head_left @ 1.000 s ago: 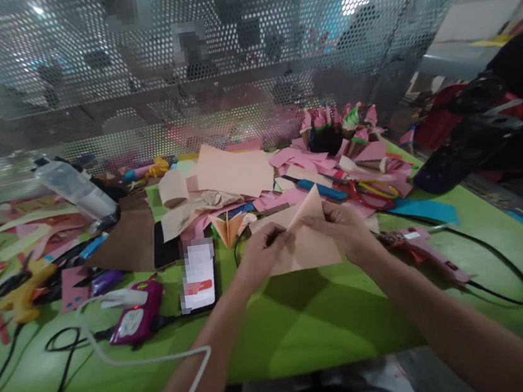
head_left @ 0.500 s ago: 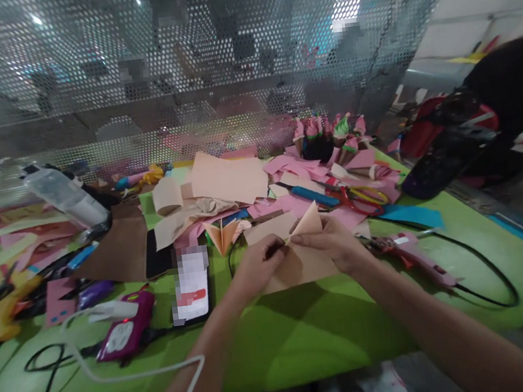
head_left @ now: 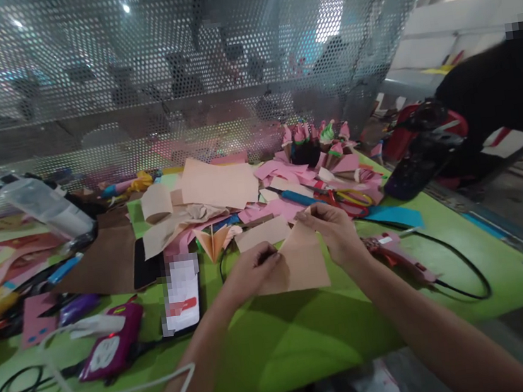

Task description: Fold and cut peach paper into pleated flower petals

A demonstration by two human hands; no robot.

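Observation:
A sheet of tan paper (head_left: 301, 267) is held above the green table between my two hands, with its upper left corner folded over at a slant. My left hand (head_left: 255, 266) pinches the paper at the lower left end of the slanted edge. At the top corner, my right hand (head_left: 332, 228) grips the paper between thumb and fingers. Just left of the sheet stands a folded orange paper piece (head_left: 213, 243), opened like a fan. Another flat tan piece (head_left: 262, 234) lies behind the held sheet.
A phone (head_left: 181, 295), a magenta device (head_left: 112, 341) and a white cable lie left. The pink glue gun (head_left: 402, 255) with its black cord is on the right. Paper scraps, a blue cutter (head_left: 297, 198) and scissors (head_left: 357, 197) fill the back. A person in black (head_left: 492, 97) is at right.
My right hand has shifted up along the paper to its top corner. The raised paper point now lies flatter as a slanted fold. The view has turned slightly right.

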